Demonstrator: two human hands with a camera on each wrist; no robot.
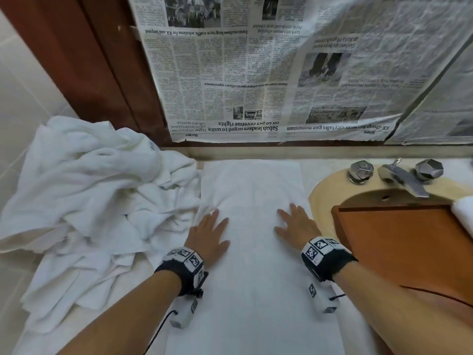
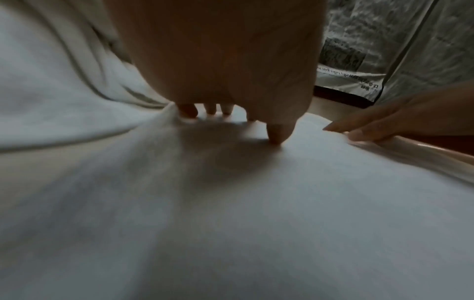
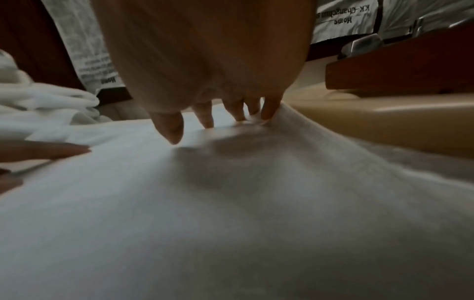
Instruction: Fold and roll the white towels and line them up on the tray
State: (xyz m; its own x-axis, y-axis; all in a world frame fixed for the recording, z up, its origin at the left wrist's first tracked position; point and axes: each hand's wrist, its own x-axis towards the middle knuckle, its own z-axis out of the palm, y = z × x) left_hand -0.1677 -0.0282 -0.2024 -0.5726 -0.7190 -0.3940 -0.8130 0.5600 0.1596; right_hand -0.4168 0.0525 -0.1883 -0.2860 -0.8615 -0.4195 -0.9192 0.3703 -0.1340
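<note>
A white towel (image 1: 252, 226) lies folded into a long strip on the counter, running from the wall toward me. My left hand (image 1: 210, 233) lies flat on its left side with fingers spread and straight. My right hand (image 1: 294, 224) presses flat on its right side. In the left wrist view the left hand (image 2: 231, 117) touches the towel (image 2: 231, 203) with its fingertips. The right wrist view has the right hand (image 3: 220, 119) pressing the towel (image 3: 231, 203) the same way. A wooden tray (image 1: 399, 247) sits across the sink at the right, with a rolled white towel (image 1: 464, 213) at its far right edge.
A heap of loose white towels (image 1: 89, 190) fills the counter at the left. A beige sink (image 1: 322, 190) with a chrome faucet (image 1: 401, 178) lies behind the tray. Newspaper (image 1: 256, 73) covers the wall behind, beside a dark wooden frame (image 1: 84, 60).
</note>
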